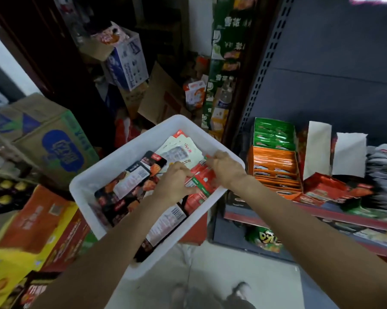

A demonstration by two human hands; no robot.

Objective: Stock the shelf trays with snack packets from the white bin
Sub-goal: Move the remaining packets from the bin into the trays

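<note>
At frame centre, in the white bin point(94, 186), left hand point(177, 186) and right hand point(225, 168) both curl round red packets point(202, 181) (gathering step); next, lift them toward the shelf trays point(275, 168) at right.

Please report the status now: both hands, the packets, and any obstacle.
Left hand and right hand both gripping red snack packets inside white plastic bin. Orange shelf tray part full. No obstacle visible between.

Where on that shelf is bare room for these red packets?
Bare gap behind the red tray, between the orange tray and white flaps. Green tray and orange tray look full. Both hands are in the white bin.
</note>
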